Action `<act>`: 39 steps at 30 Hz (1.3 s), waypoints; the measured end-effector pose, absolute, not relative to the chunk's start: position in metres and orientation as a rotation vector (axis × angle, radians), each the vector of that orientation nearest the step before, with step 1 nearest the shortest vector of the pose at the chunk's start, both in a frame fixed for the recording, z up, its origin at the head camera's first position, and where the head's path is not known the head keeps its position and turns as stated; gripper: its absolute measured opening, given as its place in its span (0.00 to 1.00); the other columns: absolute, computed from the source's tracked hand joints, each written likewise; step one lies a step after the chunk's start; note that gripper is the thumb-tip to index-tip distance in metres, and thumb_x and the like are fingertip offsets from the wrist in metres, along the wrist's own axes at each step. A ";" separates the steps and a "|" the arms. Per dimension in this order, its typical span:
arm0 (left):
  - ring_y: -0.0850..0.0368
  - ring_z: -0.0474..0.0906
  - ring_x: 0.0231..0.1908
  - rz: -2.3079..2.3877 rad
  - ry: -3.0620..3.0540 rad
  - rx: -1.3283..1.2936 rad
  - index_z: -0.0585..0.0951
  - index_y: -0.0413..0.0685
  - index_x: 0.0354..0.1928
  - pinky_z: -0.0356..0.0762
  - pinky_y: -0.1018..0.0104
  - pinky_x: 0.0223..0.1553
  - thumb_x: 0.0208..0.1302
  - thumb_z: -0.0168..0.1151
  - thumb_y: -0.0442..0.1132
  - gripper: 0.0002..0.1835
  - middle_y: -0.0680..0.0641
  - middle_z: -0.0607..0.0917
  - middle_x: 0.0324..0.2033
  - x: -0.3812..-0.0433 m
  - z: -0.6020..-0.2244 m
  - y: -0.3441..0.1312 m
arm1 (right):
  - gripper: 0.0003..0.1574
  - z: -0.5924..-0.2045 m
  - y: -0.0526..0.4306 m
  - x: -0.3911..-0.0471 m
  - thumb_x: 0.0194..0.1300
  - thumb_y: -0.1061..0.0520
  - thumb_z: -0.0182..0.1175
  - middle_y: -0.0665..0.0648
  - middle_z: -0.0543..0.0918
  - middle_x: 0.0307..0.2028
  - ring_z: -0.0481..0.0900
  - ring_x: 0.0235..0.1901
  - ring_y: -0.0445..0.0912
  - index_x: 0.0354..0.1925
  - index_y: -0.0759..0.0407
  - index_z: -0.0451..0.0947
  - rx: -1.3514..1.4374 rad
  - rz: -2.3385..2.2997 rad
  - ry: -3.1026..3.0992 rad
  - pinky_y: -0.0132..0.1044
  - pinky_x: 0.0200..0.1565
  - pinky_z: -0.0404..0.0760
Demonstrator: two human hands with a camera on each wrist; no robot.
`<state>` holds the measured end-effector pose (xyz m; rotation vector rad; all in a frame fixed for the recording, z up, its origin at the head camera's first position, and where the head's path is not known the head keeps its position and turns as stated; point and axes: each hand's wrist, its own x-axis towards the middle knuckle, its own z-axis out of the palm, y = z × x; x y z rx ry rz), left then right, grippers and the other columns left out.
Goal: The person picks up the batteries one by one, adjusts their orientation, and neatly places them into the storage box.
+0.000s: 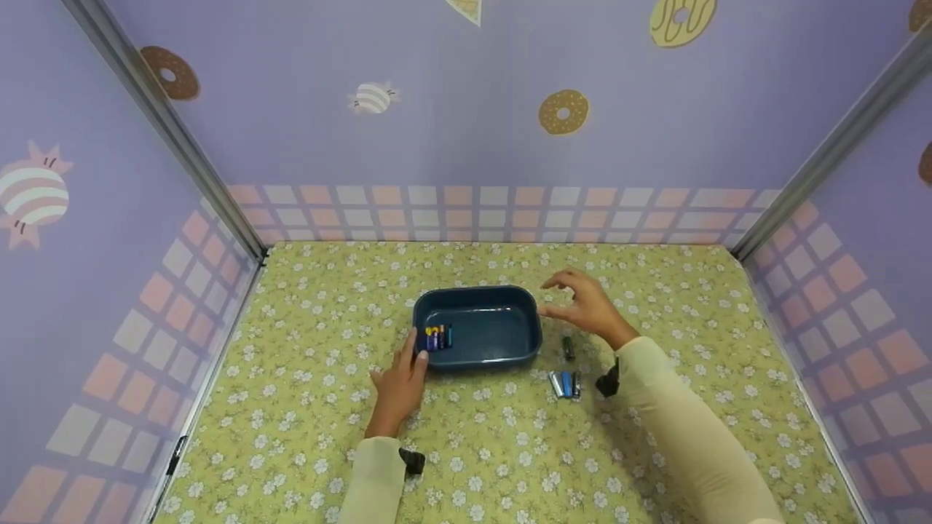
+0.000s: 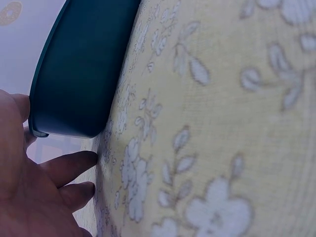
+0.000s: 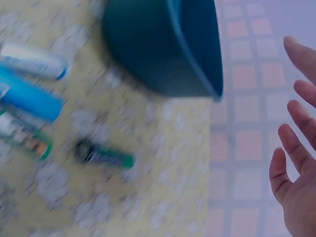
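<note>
A dark blue-green plastic basin sits on the flowered cloth. My left hand rests at its left rim, the upper fingers at the edge and other fingertips down by the cloth. Inside the basin, a short row of small batteries lies against the left side. My right hand, holding nothing, is raised beside the right rim with thumb and fingers spread apart. Below it lies one dark green battery. Nearer to me, three batteries, silver, blue and dark, lie side by side.
A yellow flowered cloth covers the table. Purple walls with sweets and pink checks enclose it at the back and both sides, joined by grey corner posts.
</note>
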<state>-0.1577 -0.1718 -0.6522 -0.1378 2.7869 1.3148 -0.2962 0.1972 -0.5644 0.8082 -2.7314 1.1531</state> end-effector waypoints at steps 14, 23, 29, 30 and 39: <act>0.35 0.52 0.78 1.288 2.781 -0.160 0.43 0.78 0.82 0.16 0.24 0.69 0.77 0.31 0.72 0.36 0.47 0.57 0.80 -0.157 -0.652 -0.172 | 0.27 -0.610 0.235 -0.278 0.57 0.53 0.78 0.60 0.84 0.54 0.78 0.57 0.65 0.54 0.53 0.84 0.703 1.265 -2.861 0.64 0.57 0.78; 0.36 0.52 0.79 1.329 2.783 -0.145 0.43 0.79 0.81 0.15 0.23 0.69 0.77 0.32 0.71 0.36 0.48 0.57 0.80 -0.157 -0.652 -0.172 | 0.34 -0.627 0.248 -0.269 0.57 0.50 0.79 0.59 0.83 0.57 0.76 0.60 0.62 0.59 0.58 0.82 0.653 1.299 -2.955 0.64 0.58 0.78; 0.37 0.52 0.79 1.319 2.778 -0.149 0.42 0.81 0.81 0.15 0.24 0.69 0.77 0.32 0.72 0.35 0.48 0.57 0.80 -0.157 -0.651 -0.173 | 0.36 -0.636 0.253 -0.267 0.54 0.49 0.80 0.57 0.83 0.57 0.78 0.60 0.58 0.59 0.56 0.81 0.662 1.295 -2.992 0.61 0.59 0.78; 0.37 0.52 0.79 1.314 2.778 -0.153 0.42 0.81 0.81 0.15 0.24 0.70 0.77 0.32 0.72 0.35 0.49 0.57 0.80 -0.157 -0.651 -0.173 | 0.36 -0.638 0.253 -0.267 0.54 0.49 0.80 0.57 0.83 0.58 0.78 0.60 0.57 0.59 0.55 0.81 0.667 1.304 -2.993 0.61 0.60 0.78; 0.37 0.52 0.79 1.314 2.768 -0.144 0.41 0.79 0.81 0.13 0.25 0.69 0.76 0.31 0.72 0.36 0.49 0.57 0.80 -0.158 -0.653 -0.172 | 0.37 -0.649 0.255 -0.265 0.52 0.48 0.81 0.54 0.82 0.57 0.79 0.59 0.53 0.60 0.52 0.81 0.637 1.309 -3.038 0.57 0.61 0.78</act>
